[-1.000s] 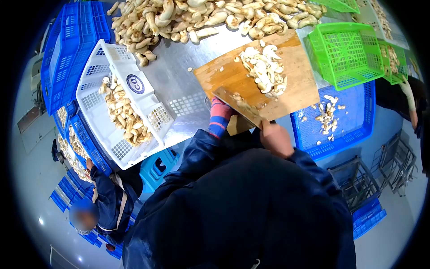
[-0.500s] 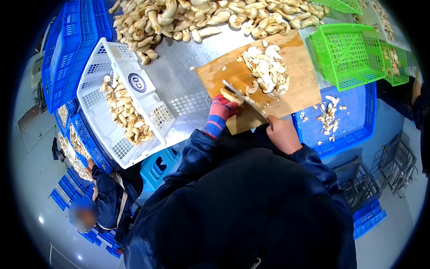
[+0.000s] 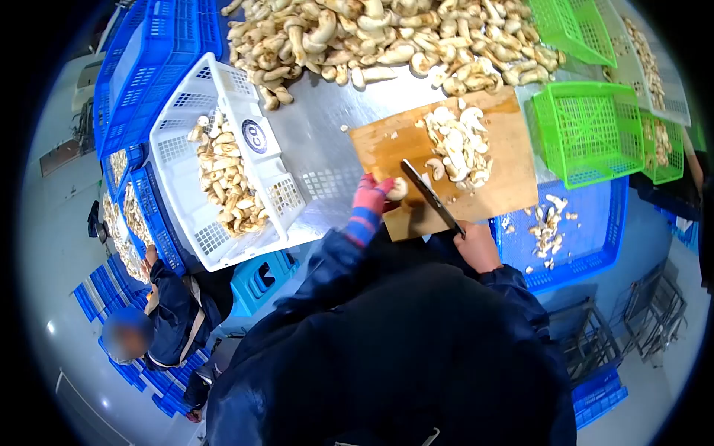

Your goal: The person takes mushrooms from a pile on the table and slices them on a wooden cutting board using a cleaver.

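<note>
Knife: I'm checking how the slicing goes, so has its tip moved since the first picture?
Yes: against the cutting board, the knife's tip has shifted right, farther from the board's left edge and nearer the mushroom slices.

We see a food-processing workrm, prob. for mushroom prep: metal tbl (image 3: 316, 123) w/ a big mushroom pile (image 3: 401, 48) on the far side, wooden cutting bd (image 3: 513, 137), stacked blue crates (image 3: 156, 74) far left, green baskets (image 3: 591, 134) at right, plus a co-worker (image 3: 172, 316) near left by more filled crates (image 3: 158, 219).
</note>
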### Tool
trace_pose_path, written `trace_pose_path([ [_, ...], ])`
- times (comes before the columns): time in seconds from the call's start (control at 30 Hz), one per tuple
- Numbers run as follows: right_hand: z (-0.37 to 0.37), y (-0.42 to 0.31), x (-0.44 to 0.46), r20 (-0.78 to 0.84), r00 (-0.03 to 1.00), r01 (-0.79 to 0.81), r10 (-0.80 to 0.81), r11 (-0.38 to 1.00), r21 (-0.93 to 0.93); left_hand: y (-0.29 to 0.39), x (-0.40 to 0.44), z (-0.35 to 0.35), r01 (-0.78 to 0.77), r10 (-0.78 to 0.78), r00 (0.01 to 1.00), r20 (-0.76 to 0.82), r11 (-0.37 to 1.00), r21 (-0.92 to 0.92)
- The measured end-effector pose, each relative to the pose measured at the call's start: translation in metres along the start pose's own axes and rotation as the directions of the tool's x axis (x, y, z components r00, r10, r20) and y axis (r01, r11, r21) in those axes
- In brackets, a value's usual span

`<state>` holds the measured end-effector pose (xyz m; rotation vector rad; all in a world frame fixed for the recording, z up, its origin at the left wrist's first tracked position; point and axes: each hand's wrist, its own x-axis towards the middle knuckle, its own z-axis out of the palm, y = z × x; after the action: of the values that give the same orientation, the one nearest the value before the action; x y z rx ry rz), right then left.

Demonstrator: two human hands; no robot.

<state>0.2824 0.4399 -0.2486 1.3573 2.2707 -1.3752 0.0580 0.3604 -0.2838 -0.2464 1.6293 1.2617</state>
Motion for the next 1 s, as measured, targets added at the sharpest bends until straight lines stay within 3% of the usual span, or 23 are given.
trace_pose_path([
  [0.03,0.001,0.003,0.002,-0.012,0.999,-0.033,0.033,0.999,0.002,0.013,-0.002,-0.016,-0.089,0.086,0.995,-0.046,0.994,-0.067],
  [0.07,0.007,0.013,0.004,-0.109,0.993,-0.045,0.043,0.999,-0.022,0.036,-0.002,-0.051,-0.158,0.161,0.987,-0.014,0.981,0.109],
  [0.13,0.004,0.018,0.009,-0.154,0.985,-0.080,0.078,0.997,-0.005,0.094,-0.023,-0.105,-0.498,0.532,0.845,-0.051,0.820,0.282],
  [0.17,0.004,0.019,0.011,-0.178,0.980,-0.094,0.094,0.996,0.008,0.113,-0.027,-0.123,-0.570,0.621,0.723,-0.301,0.784,0.247],
  [0.2,0.007,0.023,0.014,-0.198,0.976,-0.088,0.091,0.996,0.024,0.134,-0.026,-0.158,-0.545,0.693,0.654,-0.304,0.709,0.446],
  [0.23,0.006,0.019,0.014,-0.204,0.977,-0.068,0.069,0.998,0.014,0.147,-0.022,-0.180,-0.570,0.751,0.560,-0.351,0.656,0.494],
  [0.27,0.002,0.014,0.014,-0.213,0.976,-0.050,0.050,0.999,0.003,0.155,-0.016,-0.199,-0.427,0.849,0.413,-0.330,0.500,0.753],
  [0.3,0.001,0.011,0.014,-0.223,0.974,-0.038,0.035,0.999,-0.008,0.170,-0.029,-0.178,0.177,0.961,0.179,-0.212,0.180,0.968],
  [0.37,0.002,0.010,0.015,-0.231,0.972,-0.051,0.046,0.999,-0.014,0.185,-0.030,-0.136,-0.022,0.995,0.091,-0.035,0.037,0.999],
  [0.4,0.002,0.011,0.013,-0.229,0.972,-0.059,0.053,0.998,-0.022,0.185,-0.014,-0.113,-0.391,0.973,0.224,-0.057,0.143,0.909],
  [0.43,0.004,0.011,0.012,-0.231,0.971,-0.073,0.063,0.997,-0.034,0.180,-0.003,-0.072,-0.540,0.905,0.424,-0.041,0.289,0.790],
  [0.47,0.006,0.010,0.013,-0.236,0.969,-0.085,0.071,0.995,-0.046,0.171,0.021,-0.047,-0.593,0.911,0.348,0.223,0.030,0.805],
  [0.5,0.006,0.010,0.014,-0.244,0.966,-0.097,0.080,0.994,-0.057,0.162,0.057,-0.026,-0.581,0.841,0.397,0.368,-0.079,0.810],
  [0.57,0.006,0.008,0.012,-0.246,0.966,-0.095,0.077,0.994,-0.060,0.145,0.106,0.020,-0.506,0.734,0.519,0.439,-0.151,0.850],
  [0.63,0.006,0.007,0.012,-0.261,0.960,-0.112,0.097,0.993,-0.044,0.136,0.142,0.036,-0.462,0.703,0.444,0.556,-0.352,0.814],
  [0.7,0.007,0.006,0.011,-0.260,0.957,-0.137,0.127,0.990,-0.020,0.140,0.149,0.042,-0.318,0.537,0.693,0.480,-0.370,0.873],
  [0.8,0.002,0.002,0.007,-0.241,0.958,-0.149,0.154,0.988,0.039,0.130,0.148,0.028,-0.475,0.519,0.687,0.509,-0.210,0.855],
  [0.83,0.000,0.000,0.010,-0.235,0.959,-0.147,0.156,0.988,0.055,0.127,0.123,0.029,-0.481,0.514,0.660,0.548,-0.271,0.834],
  [0.9,-0.001,0.000,0.010,-0.253,0.962,-0.082,0.107,0.991,0.108,0.108,0.068,0.026,-0.566,0.405,0.703,0.585,-0.180,0.804],
  [0.93,0.000,0.000,0.009,-0.256,0.963,-0.051,0.084,0.990,0.132,0.086,0.046,0.024,-0.547,0.385,0.697,0.605,-0.258,0.796],
  [1.0,-0.010,-0.009,0.007,-0.217,0.973,-0.049,0.084,0.985,0.163,0.046,0.029,0.015,-0.569,0.328,0.714,0.619,-0.244,0.786],
])
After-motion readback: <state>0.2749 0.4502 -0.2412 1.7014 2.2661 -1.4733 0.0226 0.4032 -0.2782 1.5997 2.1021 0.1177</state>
